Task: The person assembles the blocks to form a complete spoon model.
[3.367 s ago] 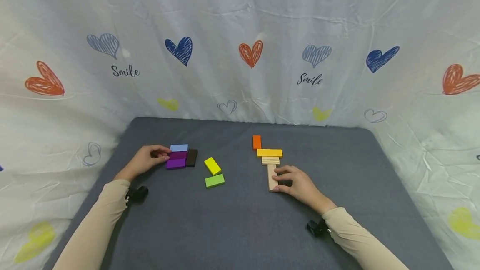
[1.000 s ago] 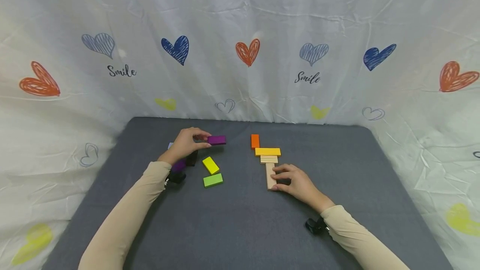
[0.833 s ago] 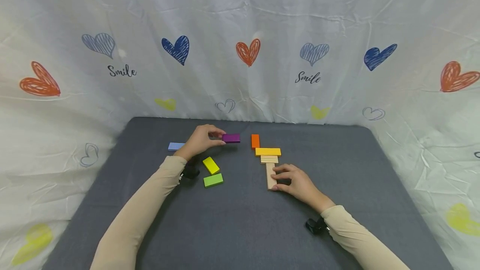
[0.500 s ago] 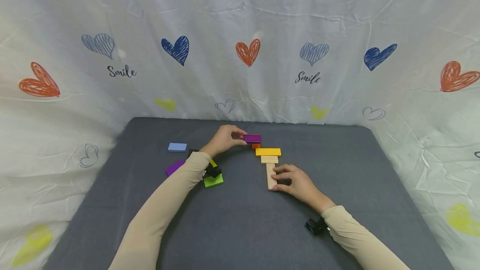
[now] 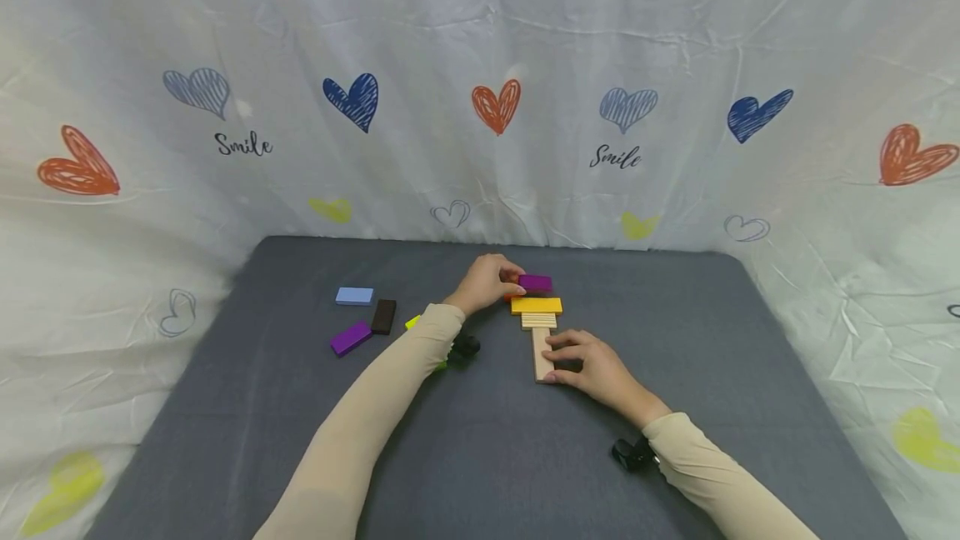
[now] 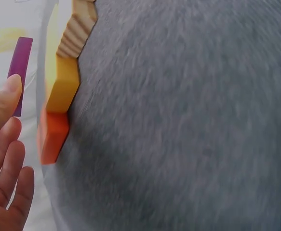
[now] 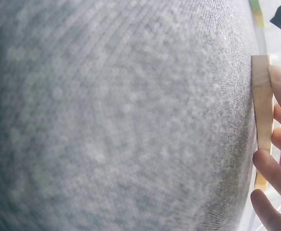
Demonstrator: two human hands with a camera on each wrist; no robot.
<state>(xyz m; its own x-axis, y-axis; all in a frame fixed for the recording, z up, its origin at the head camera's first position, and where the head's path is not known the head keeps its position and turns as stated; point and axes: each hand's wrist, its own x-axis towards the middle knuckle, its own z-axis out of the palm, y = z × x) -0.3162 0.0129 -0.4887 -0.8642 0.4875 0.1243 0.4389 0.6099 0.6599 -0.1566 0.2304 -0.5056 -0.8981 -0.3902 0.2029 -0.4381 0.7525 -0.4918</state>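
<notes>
My left hand (image 5: 483, 282) pinches a purple block (image 5: 536, 282) between thumb and fingers. It hangs just beyond an amber-yellow block (image 5: 536, 305), apart from it in the left wrist view. An orange block (image 6: 53, 137) touches the yellow one's end; in the head view the left fingers mostly hide it. A stack of thin wooden slats (image 5: 538, 320) adjoins the yellow block's near side. From there a plain wooden block (image 5: 542, 355) runs toward the person. My right hand (image 5: 588, 363) touches its right side, thumb near the near end and fingers spread along it.
On the left of the grey tabletop (image 5: 480, 457) lie a light-blue block (image 5: 355, 296), a dark-brown block (image 5: 383, 317) and a second purple block (image 5: 351, 338). Yellow and green blocks are mostly covered by the left sleeve (image 5: 375, 407). A white curtain (image 5: 555, 32) rises behind.
My left hand has taken the purple block from the left group and carried it right, past the orange block. The other purple block now lies turned. The right hand has stayed put.
</notes>
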